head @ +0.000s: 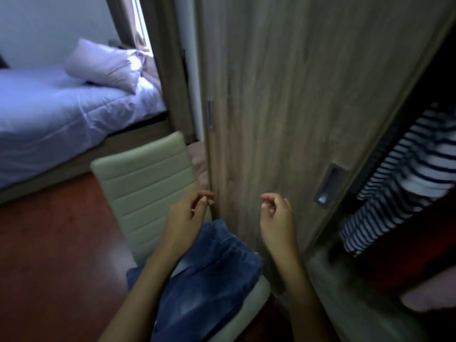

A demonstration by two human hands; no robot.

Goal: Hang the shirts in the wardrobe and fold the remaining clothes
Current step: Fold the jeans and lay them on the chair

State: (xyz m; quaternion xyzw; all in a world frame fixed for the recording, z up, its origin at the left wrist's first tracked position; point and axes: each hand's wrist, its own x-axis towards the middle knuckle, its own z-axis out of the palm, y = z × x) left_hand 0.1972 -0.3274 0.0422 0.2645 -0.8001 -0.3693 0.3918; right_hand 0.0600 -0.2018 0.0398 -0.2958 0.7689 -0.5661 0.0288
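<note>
A blue denim garment (207, 282) lies crumpled on the seat of a pale green chair (148, 183). My left hand (190, 213) hovers above the chair back with loosely curled fingers and holds nothing. My right hand (276, 215) hovers in front of the wooden wardrobe door (283, 107), fingers also loosely curled and empty. A navy and white striped shirt (404, 178) hangs inside the open wardrobe at the right.
A bed (61, 112) with a white pillow (106, 65) stands at the left behind the chair. Dark red floor (49, 255) lies left of the chair. The door has a recessed handle (329, 186). A pale garment (429, 292) lies at the wardrobe's bottom right.
</note>
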